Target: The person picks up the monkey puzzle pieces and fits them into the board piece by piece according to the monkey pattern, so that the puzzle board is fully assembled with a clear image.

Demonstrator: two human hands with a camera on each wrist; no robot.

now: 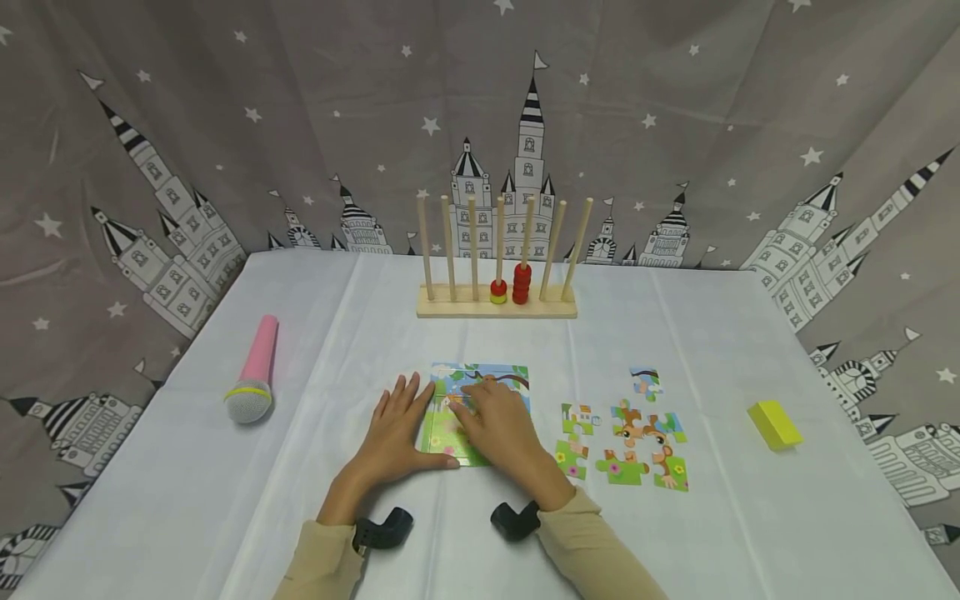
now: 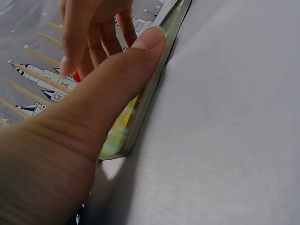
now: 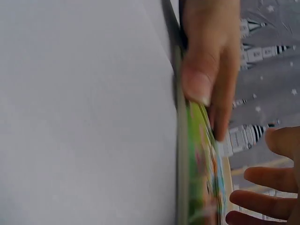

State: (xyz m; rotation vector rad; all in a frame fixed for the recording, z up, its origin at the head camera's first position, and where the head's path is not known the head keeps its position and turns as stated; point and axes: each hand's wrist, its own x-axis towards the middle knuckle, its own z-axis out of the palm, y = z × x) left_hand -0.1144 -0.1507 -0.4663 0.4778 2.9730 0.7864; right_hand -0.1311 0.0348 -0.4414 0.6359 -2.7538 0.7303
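A shallow puzzle board (image 1: 442, 433) printed with green grass, sky and a branch lies in front of me. My left hand (image 1: 393, 433) is spread at its left side, fingers straight, with the thumb resting on the board's front edge; the left wrist view shows this thumb (image 2: 126, 65) close. My right hand (image 1: 504, 421) is over the board's middle and right part, hiding much of it. In the right wrist view the right hand's fingers (image 3: 267, 204) are extended and apart, with no piece visible between them. Several loose monkey puzzle pieces (image 1: 624, 471) lie to the right.
Behind the board stands a wooden peg rack (image 1: 450, 308) with red rings (image 1: 522, 283) and a yellow one on two pegs. A pink toy microphone (image 1: 258, 358) lies at the left, a yellow block (image 1: 776, 425) at the right. A castle-print curtain (image 1: 337, 108) hangs behind the white-covered table (image 1: 187, 500).
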